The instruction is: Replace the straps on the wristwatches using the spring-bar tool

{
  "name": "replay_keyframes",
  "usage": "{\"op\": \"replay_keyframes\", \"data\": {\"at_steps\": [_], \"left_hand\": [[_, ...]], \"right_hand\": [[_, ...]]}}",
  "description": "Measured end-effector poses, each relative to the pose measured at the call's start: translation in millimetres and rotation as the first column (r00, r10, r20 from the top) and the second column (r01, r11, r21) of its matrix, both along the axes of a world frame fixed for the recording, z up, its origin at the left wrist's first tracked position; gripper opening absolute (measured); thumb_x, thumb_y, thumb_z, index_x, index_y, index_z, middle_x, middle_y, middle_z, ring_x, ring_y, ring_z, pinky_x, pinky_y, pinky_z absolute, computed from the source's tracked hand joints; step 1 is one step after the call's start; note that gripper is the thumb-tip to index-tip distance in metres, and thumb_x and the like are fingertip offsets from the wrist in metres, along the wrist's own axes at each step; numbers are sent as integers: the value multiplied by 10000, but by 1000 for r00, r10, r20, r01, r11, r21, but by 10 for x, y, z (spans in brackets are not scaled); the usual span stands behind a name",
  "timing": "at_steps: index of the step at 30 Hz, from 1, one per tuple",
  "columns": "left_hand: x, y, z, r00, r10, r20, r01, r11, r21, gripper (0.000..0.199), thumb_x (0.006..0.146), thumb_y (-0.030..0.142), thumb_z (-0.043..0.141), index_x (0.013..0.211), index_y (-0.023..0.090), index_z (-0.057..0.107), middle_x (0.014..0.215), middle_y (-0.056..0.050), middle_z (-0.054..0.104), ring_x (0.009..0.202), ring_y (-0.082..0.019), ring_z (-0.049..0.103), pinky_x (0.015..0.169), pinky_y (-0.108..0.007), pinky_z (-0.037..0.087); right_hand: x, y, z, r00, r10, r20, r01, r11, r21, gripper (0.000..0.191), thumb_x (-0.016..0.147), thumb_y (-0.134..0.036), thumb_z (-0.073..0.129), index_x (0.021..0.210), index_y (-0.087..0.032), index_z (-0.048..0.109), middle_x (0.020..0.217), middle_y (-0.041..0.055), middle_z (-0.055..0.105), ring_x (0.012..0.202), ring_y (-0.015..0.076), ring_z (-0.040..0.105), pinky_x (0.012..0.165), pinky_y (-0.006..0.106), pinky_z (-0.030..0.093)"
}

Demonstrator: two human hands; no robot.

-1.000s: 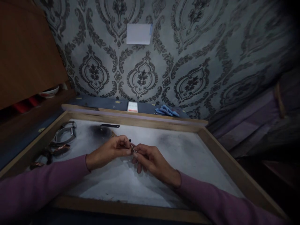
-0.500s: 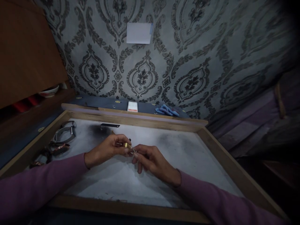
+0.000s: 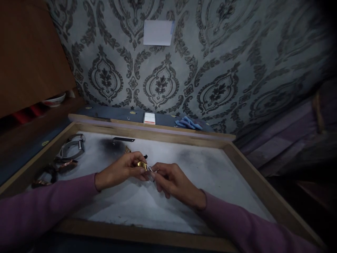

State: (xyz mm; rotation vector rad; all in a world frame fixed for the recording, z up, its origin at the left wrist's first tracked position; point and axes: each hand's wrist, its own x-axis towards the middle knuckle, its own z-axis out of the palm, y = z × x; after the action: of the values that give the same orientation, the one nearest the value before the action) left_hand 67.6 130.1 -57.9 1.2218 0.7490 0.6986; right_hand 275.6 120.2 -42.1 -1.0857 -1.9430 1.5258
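Near the middle of the wood-framed tray (image 3: 184, 219), my left hand (image 3: 122, 169) pinches a small gold-coloured metal piece (image 3: 142, 165) between thumb and fingers. Just to its right, my right hand (image 3: 176, 182) is closed on a thin metal tool (image 3: 150, 169), whose tip meets the right side of the gold piece. The exact shape of the tool is too small to tell. Behind my left hand lie a small gold item (image 3: 127, 149) and a small black item (image 3: 145, 156) on the white surface.
Several watches, one with a grey strap (image 3: 72, 150), lie along the tray's left side. A flat black strip (image 3: 123, 139) is near the back. Beyond the rear edge are a small white-and-red box (image 3: 149, 118) and a blue cloth (image 3: 188, 123). A bowl (image 3: 54, 101) sits on the left shelf.
The gold piece has turned in my left fingers, showing more of its side. The tool in my right hand has tilted, and the small gold item behind my left hand shows more.
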Motion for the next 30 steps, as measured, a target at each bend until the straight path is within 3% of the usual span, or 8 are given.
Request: {"op": "replay_keyframes", "data": {"at_steps": [12,30], "left_hand": [[26,-37,15,998,38,-48,-33,995,99,265,831,342,686,851,153,502,788,-20,651,738,-151,680,698,-293,555],[20,-29,21,999,32,-9,-31,998,52,285,808,353,717,842,152,518,781,-28,674,744,-163,692,701,-300,560]], "right_hand": [[-11,2,-16,1000,7,5,-7,998,-69,258,906,-392,526,835,-152,588,492,-60,532,318,34,401,330,146,300],[-12,22,27,999,31,17,-30,995,-92,317,886,-446,537,833,-141,608,480,-56,524,313,41,380,324,149,289]]}}
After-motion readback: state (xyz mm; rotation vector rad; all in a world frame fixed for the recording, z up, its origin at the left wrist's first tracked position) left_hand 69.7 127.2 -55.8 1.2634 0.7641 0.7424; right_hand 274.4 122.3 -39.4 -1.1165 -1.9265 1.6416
